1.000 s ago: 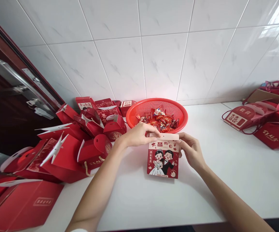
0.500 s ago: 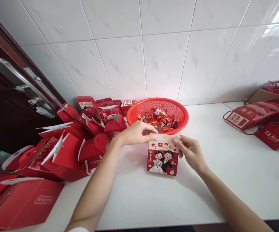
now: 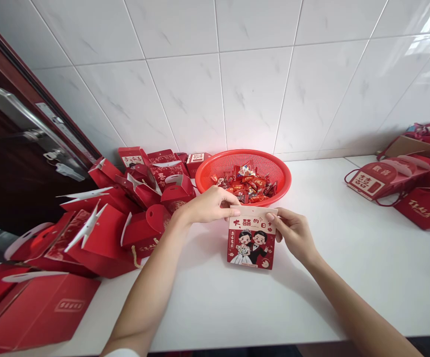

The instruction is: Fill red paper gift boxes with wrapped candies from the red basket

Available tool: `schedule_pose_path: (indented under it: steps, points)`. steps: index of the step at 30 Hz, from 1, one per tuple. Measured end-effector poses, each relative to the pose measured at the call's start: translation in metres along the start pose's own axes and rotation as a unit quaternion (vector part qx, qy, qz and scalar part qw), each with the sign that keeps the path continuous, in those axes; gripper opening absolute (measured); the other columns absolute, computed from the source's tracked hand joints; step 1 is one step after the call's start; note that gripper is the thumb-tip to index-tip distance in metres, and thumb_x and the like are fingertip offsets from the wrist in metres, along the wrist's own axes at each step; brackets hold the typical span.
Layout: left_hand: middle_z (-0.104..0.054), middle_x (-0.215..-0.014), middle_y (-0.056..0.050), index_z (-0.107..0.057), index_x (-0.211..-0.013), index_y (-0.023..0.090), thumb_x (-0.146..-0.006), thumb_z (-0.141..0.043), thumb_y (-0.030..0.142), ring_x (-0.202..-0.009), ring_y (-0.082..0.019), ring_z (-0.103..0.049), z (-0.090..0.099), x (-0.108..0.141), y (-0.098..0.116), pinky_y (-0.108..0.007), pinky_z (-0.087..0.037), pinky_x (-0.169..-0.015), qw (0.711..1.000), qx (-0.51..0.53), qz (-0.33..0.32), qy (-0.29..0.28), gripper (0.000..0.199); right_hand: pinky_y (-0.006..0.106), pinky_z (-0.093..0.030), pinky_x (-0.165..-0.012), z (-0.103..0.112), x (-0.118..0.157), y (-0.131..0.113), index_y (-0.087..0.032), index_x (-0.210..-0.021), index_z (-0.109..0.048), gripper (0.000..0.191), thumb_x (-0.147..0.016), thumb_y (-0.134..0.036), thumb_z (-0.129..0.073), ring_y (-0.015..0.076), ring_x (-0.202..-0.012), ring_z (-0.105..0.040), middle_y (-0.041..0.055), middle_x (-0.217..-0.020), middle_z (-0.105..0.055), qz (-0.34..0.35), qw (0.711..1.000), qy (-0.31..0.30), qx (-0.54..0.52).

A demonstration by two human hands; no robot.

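Observation:
A red and cream wedding candy box (image 3: 252,243), printed with a cartoon bride and groom, stands upright at the middle of the white table. My left hand (image 3: 215,204) pinches its top left corner between thumb and fingers. At the top right edge, my right hand (image 3: 292,233) grips it with the thumb in front and the fingers behind. Right behind the box is a red plastic basket (image 3: 279,171) with many wrapped candies (image 3: 254,186) inside. The back of the box is hidden from me.
Many red gift boxes (image 3: 106,243) crowd the left side of the table (image 3: 215,307). More red boxes (image 3: 380,178) with cords lie at the right. A tiled wall (image 3: 255,99) rises behind, and a dark door (image 3: 17,144) with keys in its lock is at the left.
Almost nothing differs. Both hands keep their hold on the candy box, and the view has shifted very slightly.

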State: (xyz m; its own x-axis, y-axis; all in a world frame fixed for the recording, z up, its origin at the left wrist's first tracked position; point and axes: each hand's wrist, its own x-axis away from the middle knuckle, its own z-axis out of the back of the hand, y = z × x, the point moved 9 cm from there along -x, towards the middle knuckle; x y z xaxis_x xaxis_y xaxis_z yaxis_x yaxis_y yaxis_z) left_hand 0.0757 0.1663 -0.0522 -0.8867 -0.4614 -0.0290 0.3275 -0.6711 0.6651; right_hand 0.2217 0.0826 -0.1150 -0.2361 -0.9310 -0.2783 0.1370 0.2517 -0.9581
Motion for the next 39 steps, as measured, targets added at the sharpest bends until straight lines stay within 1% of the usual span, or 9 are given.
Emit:
schedule_pose_path:
  steps: [15, 20, 23, 26, 30, 33, 35, 37, 39]
  points:
    - [-0.074, -0.087, -0.004, -0.076, -0.094, 0.016, -0.091, -0.062, 0.042, -0.080, -0.018, -0.064, 0.000, 0.000, -0.003, -0.027, -0.047, -0.072, 1.000, 0.006, 0.013, 0.004, 0.030, 0.023, -0.033, -0.042, 0.001, -0.001, 0.003, -0.021, -0.060, -0.050, 0.051, -0.086, -0.061, -0.068, 0.0091, -0.042, -0.041, -0.0048, -0.045, -0.044, 0.009, 1.000, 0.004, -0.011]
    - [-0.068, -0.072, -0.002, -0.074, -0.080, 0.015, -0.090, -0.062, 0.038, -0.069, -0.015, -0.061, -0.002, -0.002, 0.002, -0.026, -0.045, -0.067, 1.000, -0.012, -0.005, 0.004, 0.028, 0.025, -0.037, -0.046, 0.008, -0.001, -0.001, -0.020, -0.064, -0.057, 0.048, -0.085, -0.061, -0.068, 0.0110, -0.049, -0.044, -0.0025, -0.055, -0.049, 0.019, 0.999, 0.022, 0.014]
    - [-0.067, -0.068, -0.001, -0.074, -0.080, 0.016, -0.090, -0.062, 0.036, -0.066, -0.015, -0.060, -0.003, -0.003, 0.006, -0.026, -0.045, -0.064, 1.000, -0.011, -0.018, 0.007, 0.026, 0.028, -0.046, -0.058, 0.015, -0.002, -0.010, -0.021, -0.077, -0.067, 0.040, -0.085, -0.059, -0.069, 0.0145, -0.059, -0.048, -0.0005, -0.063, -0.056, 0.045, 0.996, 0.033, 0.070]
    - [-0.068, -0.068, -0.001, -0.075, -0.080, 0.016, -0.090, -0.063, 0.036, -0.065, -0.015, -0.061, -0.004, -0.004, 0.010, -0.025, -0.046, -0.064, 0.999, -0.010, -0.031, 0.016, 0.026, 0.032, -0.049, -0.069, 0.015, -0.004, -0.015, -0.021, -0.076, -0.068, 0.039, -0.086, -0.059, -0.067, 0.0188, -0.071, -0.055, 0.0020, -0.069, -0.061, 0.059, 0.992, 0.003, 0.109]
    - [-0.075, -0.079, -0.003, -0.077, -0.088, 0.017, -0.090, -0.065, 0.039, -0.074, -0.017, -0.066, -0.005, -0.006, 0.009, -0.027, -0.051, -0.071, 0.999, -0.001, -0.029, 0.032, 0.025, 0.030, -0.048, -0.064, 0.015, -0.007, -0.012, -0.020, -0.068, -0.064, 0.046, -0.088, -0.061, -0.063, 0.0188, -0.070, -0.056, 0.0030, -0.069, -0.063, 0.036, 0.994, -0.055, 0.088]
    - [-0.078, -0.099, -0.005, -0.075, -0.115, 0.018, -0.089, -0.067, 0.046, -0.089, -0.020, -0.070, -0.003, -0.007, 0.007, -0.030, -0.056, -0.081, 0.998, 0.037, -0.014, 0.057, 0.039, 0.028, -0.043, -0.057, 0.039, -0.010, -0.016, -0.019, -0.066, -0.064, 0.043, -0.085, -0.058, -0.069, 0.0166, -0.065, -0.054, 0.0022, -0.068, -0.062, 0.031, 0.998, -0.020, 0.058]
    - [-0.078, -0.104, -0.007, -0.069, -0.127, 0.017, -0.088, -0.068, 0.049, -0.094, -0.021, -0.070, 0.002, -0.006, 0.005, -0.032, -0.057, -0.085, 0.995, 0.047, -0.011, 0.086, 0.051, 0.027, -0.041, -0.055, 0.071, -0.013, -0.021, -0.019, -0.063, -0.064, 0.040, -0.080, -0.054, -0.074, 0.0154, -0.061, -0.052, 0.0015, -0.066, -0.061, 0.041, 0.998, 0.048, 0.029]
    - [-0.077, -0.100, -0.006, -0.070, -0.126, 0.017, -0.089, -0.067, 0.051, -0.094, -0.021, -0.070, 0.006, -0.006, 0.004, -0.033, -0.057, -0.086, 0.993, 0.041, -0.010, 0.107, 0.051, 0.027, -0.041, -0.055, 0.115, -0.014, -0.027, -0.020, -0.061, -0.062, 0.038, -0.075, -0.051, -0.077, 0.0142, -0.058, -0.050, -0.0003, -0.061, -0.057, 0.071, 0.986, 0.149, 0.012]
    - [-0.077, -0.098, -0.006, -0.073, -0.120, 0.017, -0.089, -0.066, 0.049, -0.092, -0.020, -0.070, 0.008, -0.006, 0.001, -0.033, -0.057, -0.087, 0.993, 0.031, -0.009, 0.113, 0.045, 0.028, -0.041, -0.058, 0.166, -0.008, -0.033, -0.020, -0.058, -0.060, 0.036, -0.071, -0.047, -0.080, 0.0144, -0.059, -0.049, -0.0012, -0.060, -0.056, 0.106, 0.951, 0.287, 0.036]
